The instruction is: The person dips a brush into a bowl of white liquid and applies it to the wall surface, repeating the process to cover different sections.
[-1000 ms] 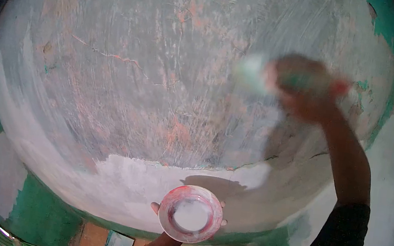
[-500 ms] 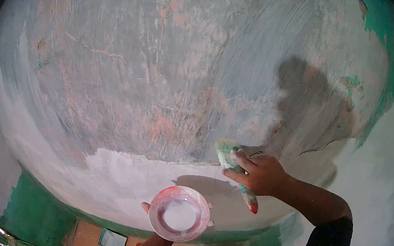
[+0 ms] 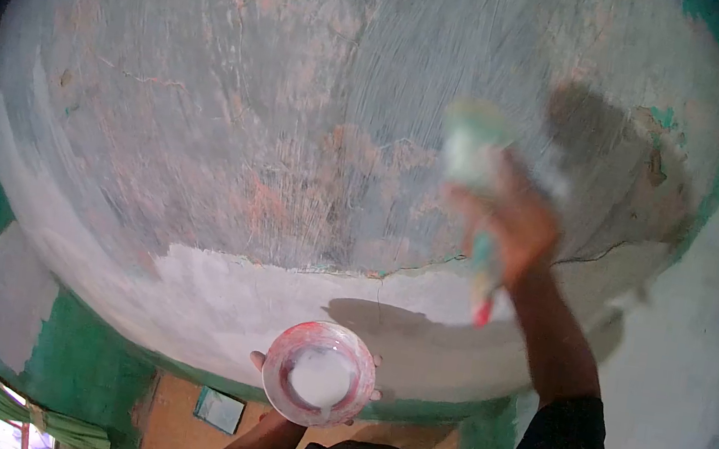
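Note:
My right hand (image 3: 519, 223) grips a paintbrush (image 3: 485, 250) with a wide pale-green head and a red-tipped handle, both blurred by motion. The bristles point up, over the grey, scraped part of the wall (image 3: 302, 108). Low in the middle, my left hand (image 3: 258, 360) holds a pinkish bowl (image 3: 325, 335) from beneath, its fingertips showing at both sides of the rim. White paint (image 3: 321, 378) lies in the bottom of the bowl. Just above it runs a white-coated band (image 3: 214, 296) along the wall's lower part.
Cracks and orange-pink patches (image 3: 267, 203) mark the grey surface. Green paint (image 3: 86, 370) borders it below and at the right. On the tan floor lies a small framed panel (image 3: 219, 410). A window (image 3: 14, 433) with a green curtain (image 3: 78, 433) is at bottom left.
My right hand has swung the brush upward, from the edge of the white band to higher on the grey wall. The bowl has shifted slightly left and up, and the view has turned a little.

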A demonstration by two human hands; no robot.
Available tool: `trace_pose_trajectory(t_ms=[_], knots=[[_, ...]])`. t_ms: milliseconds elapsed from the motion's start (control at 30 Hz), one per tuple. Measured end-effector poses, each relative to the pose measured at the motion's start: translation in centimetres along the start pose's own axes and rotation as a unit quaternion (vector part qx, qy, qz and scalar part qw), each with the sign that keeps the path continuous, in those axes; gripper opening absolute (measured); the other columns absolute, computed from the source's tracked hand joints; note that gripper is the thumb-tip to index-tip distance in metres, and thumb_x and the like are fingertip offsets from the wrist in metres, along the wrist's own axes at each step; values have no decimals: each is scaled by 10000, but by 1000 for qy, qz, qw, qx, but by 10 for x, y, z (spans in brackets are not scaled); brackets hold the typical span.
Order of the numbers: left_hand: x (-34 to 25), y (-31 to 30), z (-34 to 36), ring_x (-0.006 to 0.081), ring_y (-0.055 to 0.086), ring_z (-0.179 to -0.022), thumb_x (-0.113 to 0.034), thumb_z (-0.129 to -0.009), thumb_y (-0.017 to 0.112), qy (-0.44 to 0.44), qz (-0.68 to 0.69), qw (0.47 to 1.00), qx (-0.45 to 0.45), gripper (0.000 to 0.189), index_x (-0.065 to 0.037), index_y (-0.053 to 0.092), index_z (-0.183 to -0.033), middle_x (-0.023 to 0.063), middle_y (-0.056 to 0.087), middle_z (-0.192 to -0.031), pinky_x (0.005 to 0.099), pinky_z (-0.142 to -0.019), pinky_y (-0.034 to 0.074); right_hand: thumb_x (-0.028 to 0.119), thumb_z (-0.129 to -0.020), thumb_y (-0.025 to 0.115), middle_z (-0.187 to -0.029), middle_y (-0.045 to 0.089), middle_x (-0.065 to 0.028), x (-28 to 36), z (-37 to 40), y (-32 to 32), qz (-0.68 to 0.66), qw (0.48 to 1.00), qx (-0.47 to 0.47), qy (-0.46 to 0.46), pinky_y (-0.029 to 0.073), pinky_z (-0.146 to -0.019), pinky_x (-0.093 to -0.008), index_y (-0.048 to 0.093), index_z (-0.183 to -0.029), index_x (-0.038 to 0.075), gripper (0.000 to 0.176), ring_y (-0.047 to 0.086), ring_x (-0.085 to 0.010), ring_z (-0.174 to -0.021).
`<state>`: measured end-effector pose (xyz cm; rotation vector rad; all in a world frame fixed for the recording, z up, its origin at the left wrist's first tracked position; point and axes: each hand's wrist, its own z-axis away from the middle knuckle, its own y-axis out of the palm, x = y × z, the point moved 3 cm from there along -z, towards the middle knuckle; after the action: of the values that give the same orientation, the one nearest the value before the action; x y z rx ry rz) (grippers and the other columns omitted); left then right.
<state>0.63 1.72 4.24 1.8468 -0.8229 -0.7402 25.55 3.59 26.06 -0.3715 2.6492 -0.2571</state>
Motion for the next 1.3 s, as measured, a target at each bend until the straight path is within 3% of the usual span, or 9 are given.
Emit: trace_pose_trajectory(t_ms=[133, 300, 433, 567, 767, 833, 1033, 1167, 1300], knots=[[-5, -16, 7, 527, 459, -1122, -937, -371, 532, 41, -77, 991, -97, 1416, -28, 213, -1410, 330, 349, -1322, 586, -726, 537, 175, -775, 629, -1211, 568, -200, 74, 41, 28, -144, 971, 178, -70, 569, -727, -364, 648, -1126, 274, 366, 661, -304, -927], [2, -21, 13, 488, 473, -1131, -943, -380, 520, 53, -78, 995, -21, 1401, -26, 241, -1402, 326, 350, -1335, 599, -812, 498, 190, -736, 666, -1125, 605, -203, 66, 29, 38, -271, 902, 330, -65, 569, -718, -395, 590, -1178, 262, 455, 672, -313, -880], [1, -44, 25, 497, 468, -1130, -929, -387, 544, 103, -69, 992, -12, 1398, -32, 226, -1411, 327, 330, -1349, 606, -848, 477, 49, -717, 682, -978, 670, -111, 35, -21, 32, -348, 929, 121, -40, 549, -690, -365, 635, -1103, 150, 402, 669, -273, -785], [2, -28, 34, 512, 446, -1146, -919, -390, 563, 103, -40, 994, 16, 1400, -42, 205, -1420, 331, 305, -1363, 620, -850, 469, -20, -781, 661, -924, 679, -154, 34, -74, 3, -286, 951, -113, 38, 551, -757, -321, 658, -955, -8, 175, 678, -258, -851], [-9, -13, 46, 532, 403, -1175, -888, -421, 596, 125, -12, 991, 42, 1358, -74, 193, -1430, 331, 225, -1404, 664, -845, 447, -47, -749, 645, -975, 669, -173, 86, -25, 36, -172, 984, 30, -31, 553, -768, -346, 659, -970, 5, 228, 675, -303, -882], [-14, -22, 52, 542, 388, -1182, -869, -436, 616, 151, -27, 987, 40, 1337, -87, 190, -1434, 328, 198, -1418, 669, -855, 438, 55, -746, 664, -1083, 643, -135, 105, 13, 57, -232, 968, 88, 40, 559, -762, -355, 656, -1095, 148, 361, 673, -283, -898], [-33, -13, 66, 562, 368, -1185, -853, -458, 628, 161, -61, 983, 64, 1322, -83, 183, -1436, 320, 190, -1427, 664, -840, 450, 91, -814, 676, -899, 678, -140, 117, 29, 57, -316, 918, 43, 237, 530, -704, -324, 650, -964, 26, 166, 679, -234, -794], [-38, -1, 66, 559, 378, -1175, -860, -462, 615, 178, -75, 974, 119, 1330, -47, 191, -1425, 305, 241, -1407, 649, -791, 479, 121, -858, 659, -997, 587, -55, 136, 39, 57, -548, 662, 54, 509, 464, -793, -258, 540, -1148, -35, 350, 552, -136, -942], [-39, 2, 76, 604, 339, -1174, -866, -464, 604, 182, -52, 980, 58, 1335, -58, 165, -1432, 358, 202, -1393, 738, -774, 425, 97, -829, 680, -1029, 583, -73, 176, 4, 46, -601, 699, 118, 368, 456, -805, -255, 500, -1201, -41, 436, 554, -127, -932]])
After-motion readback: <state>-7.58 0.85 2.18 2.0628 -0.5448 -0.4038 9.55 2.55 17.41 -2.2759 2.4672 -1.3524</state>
